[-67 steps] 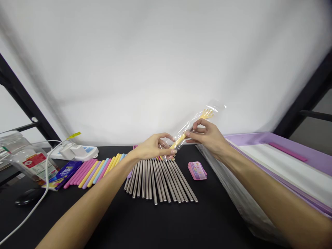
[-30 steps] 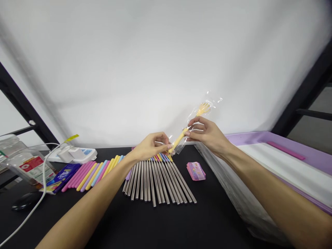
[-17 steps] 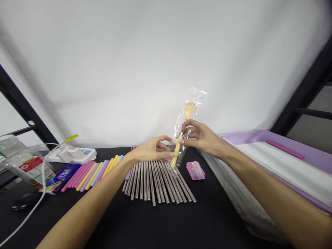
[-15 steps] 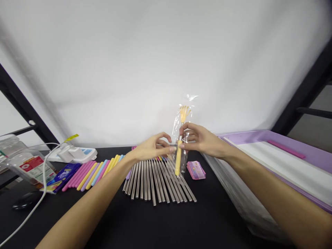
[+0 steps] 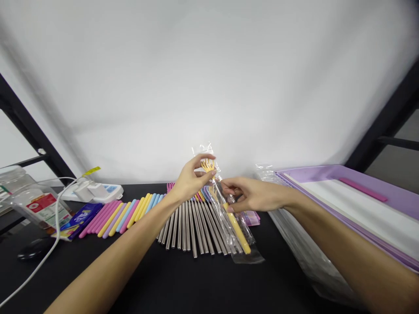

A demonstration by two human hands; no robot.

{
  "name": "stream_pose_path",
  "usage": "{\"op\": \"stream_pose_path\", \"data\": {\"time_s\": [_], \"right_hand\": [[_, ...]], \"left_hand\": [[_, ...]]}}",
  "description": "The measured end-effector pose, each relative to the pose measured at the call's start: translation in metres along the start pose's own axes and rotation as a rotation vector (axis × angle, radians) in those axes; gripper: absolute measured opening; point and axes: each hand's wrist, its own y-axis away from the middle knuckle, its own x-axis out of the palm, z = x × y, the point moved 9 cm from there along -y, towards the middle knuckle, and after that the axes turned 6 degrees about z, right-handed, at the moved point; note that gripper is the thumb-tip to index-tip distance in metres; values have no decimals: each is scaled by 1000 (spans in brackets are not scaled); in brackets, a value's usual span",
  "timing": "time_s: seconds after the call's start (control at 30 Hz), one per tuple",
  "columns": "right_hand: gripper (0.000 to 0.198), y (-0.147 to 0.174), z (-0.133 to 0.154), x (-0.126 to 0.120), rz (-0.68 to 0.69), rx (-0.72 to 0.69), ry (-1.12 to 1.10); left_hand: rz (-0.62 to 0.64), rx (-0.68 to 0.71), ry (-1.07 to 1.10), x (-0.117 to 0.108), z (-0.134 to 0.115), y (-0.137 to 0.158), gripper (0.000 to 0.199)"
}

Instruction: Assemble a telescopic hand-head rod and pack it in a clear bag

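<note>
A yellow back scratcher (image 5: 238, 230) lies slanted inside a clear plastic sleeve (image 5: 249, 258), claw end up and left, handle down and right. My left hand (image 5: 193, 176) pinches it near its claw, through the film. Closed fingers of my right hand (image 5: 253, 195) grip the sleeve and the upper part of the handle. Underneath, a fanned row of metal back scratcher rods (image 5: 188, 229) covers the tabletop, with coloured claws at the far end. A stack of pink cards (image 5: 252, 218) sits partly hidden below my right hand.
Coloured handles (image 5: 126, 216) lie in a row to the left, beside a blue packet (image 5: 80, 220), a power strip (image 5: 111, 194), a plastic jar (image 5: 42, 203) and a black mouse (image 5: 36, 248). Clear sleeves (image 5: 294, 244) and a purple tray (image 5: 314, 174) occupy the right. A white wall stands behind.
The bagged back scratcher has tilted from nearly upright to a slant, its handle swinging down and right. My left hand has moved up to the claw; my right hand has come lower.
</note>
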Motion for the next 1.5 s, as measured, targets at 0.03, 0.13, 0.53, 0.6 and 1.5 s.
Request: {"op": "stream_pose_path", "data": {"time_s": [0.03,0.13,0.53,0.6,1.5], "right_hand": [[35,0,0,0,17,0,24],[39,0,0,4,89,13,122],[33,32,-40,-30,42,411,293],[48,34,-50,-38,2,505,484],[62,27,-66,-25,75,604,598]], "left_hand": [[7,-10,23,1,2,0,48],[19,-19,20,1,7,0,59],[266,-95,-35,25,20,8,83],[337,-114,-9,34,21,12,85],[500,-140,-98,52,32,20,86]]}}
